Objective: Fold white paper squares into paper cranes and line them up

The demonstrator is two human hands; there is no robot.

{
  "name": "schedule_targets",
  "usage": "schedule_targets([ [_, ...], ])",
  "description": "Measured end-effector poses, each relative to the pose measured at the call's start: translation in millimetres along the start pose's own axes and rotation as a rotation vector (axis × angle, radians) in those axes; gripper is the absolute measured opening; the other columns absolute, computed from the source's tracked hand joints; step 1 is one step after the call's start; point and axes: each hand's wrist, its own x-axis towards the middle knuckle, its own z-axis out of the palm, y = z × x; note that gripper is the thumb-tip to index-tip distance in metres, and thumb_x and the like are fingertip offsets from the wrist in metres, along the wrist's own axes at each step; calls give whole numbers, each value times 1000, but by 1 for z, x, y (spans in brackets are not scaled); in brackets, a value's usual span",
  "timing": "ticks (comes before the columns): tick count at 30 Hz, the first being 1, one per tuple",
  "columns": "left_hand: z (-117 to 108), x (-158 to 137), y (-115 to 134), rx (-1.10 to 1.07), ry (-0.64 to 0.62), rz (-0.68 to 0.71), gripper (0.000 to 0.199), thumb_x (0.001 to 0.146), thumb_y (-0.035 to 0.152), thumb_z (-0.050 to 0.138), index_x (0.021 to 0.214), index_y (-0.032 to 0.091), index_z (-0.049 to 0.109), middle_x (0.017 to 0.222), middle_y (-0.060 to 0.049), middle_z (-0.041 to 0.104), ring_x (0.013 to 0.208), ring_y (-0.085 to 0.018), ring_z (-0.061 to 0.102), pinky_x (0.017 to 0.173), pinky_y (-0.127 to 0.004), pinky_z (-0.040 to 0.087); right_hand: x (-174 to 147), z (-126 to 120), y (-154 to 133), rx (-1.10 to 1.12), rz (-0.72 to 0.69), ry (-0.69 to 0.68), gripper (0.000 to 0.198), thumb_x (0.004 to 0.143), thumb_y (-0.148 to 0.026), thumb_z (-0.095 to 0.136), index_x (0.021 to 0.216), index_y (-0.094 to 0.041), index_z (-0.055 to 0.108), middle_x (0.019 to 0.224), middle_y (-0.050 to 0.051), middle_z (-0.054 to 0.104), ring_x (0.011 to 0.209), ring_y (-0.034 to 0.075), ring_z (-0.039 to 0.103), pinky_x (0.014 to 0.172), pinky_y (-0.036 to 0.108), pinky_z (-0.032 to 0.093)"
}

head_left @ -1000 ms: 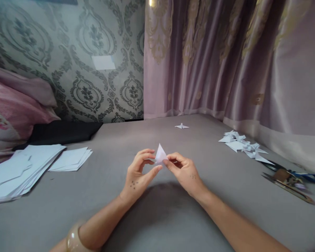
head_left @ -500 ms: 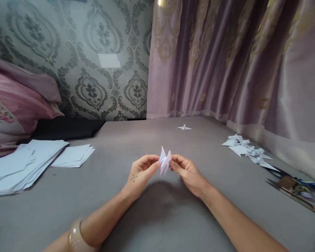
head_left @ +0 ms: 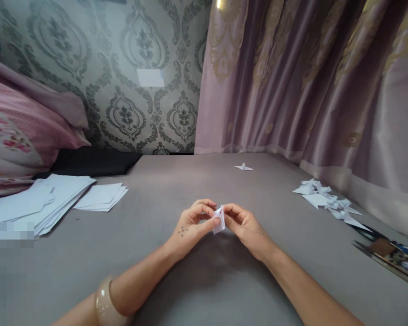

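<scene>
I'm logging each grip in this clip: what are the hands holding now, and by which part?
A small folded white paper piece, pinched between both hands: the left hand grips its left side with thumb and fingertips, the right hand its right side.

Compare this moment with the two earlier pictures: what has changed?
The folded paper piece, a raised pointed shape before, now sits lower and more closed up, pinched between the left hand and right hand. Both kept hold. The paper stacks and the finished folded pieces lie as before.
</scene>
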Motion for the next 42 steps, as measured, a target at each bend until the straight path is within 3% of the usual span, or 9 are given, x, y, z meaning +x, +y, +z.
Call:
schedule_targets([
  [2, 1, 0, -1, -57, -16, -24, 15, 73, 25, 72, 71, 14, 62, 106, -6, 57, 94, -16, 56, 82, -28, 45, 0, 2, 2, -5, -7, 45, 21, 77, -38, 69, 87, -20, 64, 83, -1, 66, 81, 13, 58, 77, 24, 43],
  [6, 2, 1, -6, -93, 42, -50, 19, 72, 25, 73, 72, 15, 58, 88, -3, 61, 80, -12, 56, 75, -24, 44, 0, 7, 8, -39, -47, 181, 23, 72, -38, 73, 82, -19, 65, 79, 0, 65, 77, 14, 58, 75, 26, 44],
  [10, 5, 2, -8, -84, 135, -36, 28, 70, 27, 74, 92, 18, 59, 84, 0, 61, 79, -12, 56, 74, -24, 44, 1, 12, 13, -68, -55, 272, 24, 71, -39, 72, 82, -18, 68, 80, 2, 67, 76, 15, 59, 74, 27, 45],
  [12, 6, 1, -7, -67, 110, -51, 30, 73, 29, 72, 97, 17, 60, 89, -2, 63, 83, -13, 57, 78, -26, 44, 2, 13, 14, -60, -56, 273, 23, 73, -39, 71, 85, -19, 70, 82, 2, 68, 77, 15, 60, 74, 27, 46],
  [15, 6, 0, -5, -34, 63, -101, 24, 77, 33, 68, 89, 14, 63, 85, -4, 66, 80, -14, 59, 79, -27, 44, 1, 14, 11, -80, -76, 254, 23, 79, -39, 65, 91, -20, 71, 86, 2, 69, 77, 15, 60, 74, 27, 48],
  [21, 5, 1, -5, -33, 190, -91, 22, 76, 33, 68, 84, 14, 62, 82, -3, 65, 78, -14, 58, 76, -26, 43, -1, 18, 8, -72, -72, 166, 32, 80, -39, 63, 106, -20, 64, 101, 6, 67, 91, 18, 62, 81, 31, 50],
  [24, 7, 1, -4, -20, 174, -93, 22, 74, 33, 70, 82, 14, 63, 82, -3, 66, 79, -14, 58, 78, -27, 43, 0, 20, 9, -62, -64, 198, 34, 74, -37, 71, 102, -19, 63, 95, 5, 69, 87, 18, 63, 80, 31, 51],
  [37, -2, 3, -11, -129, 133, -159, 19, 67, 30, 76, 68, 14, 66, 66, -1, 64, 65, -11, 56, 68, -24, 43, -1, 15, 4, 128, 47, 183, 23, 72, -38, 73, 87, -21, 72, 85, 3, 73, 78, 16, 66, 80, 31, 50],
  [42, -2, 3, -14, -179, 108, -213, 21, 69, 31, 76, 76, 14, 67, 71, -2, 64, 65, -10, 56, 64, -22, 42, 1, 18, 7, 152, 94, 244, 28, 67, -39, 76, 84, -18, 72, 77, 4, 73, 72, 16, 66, 76, 31, 50],
])
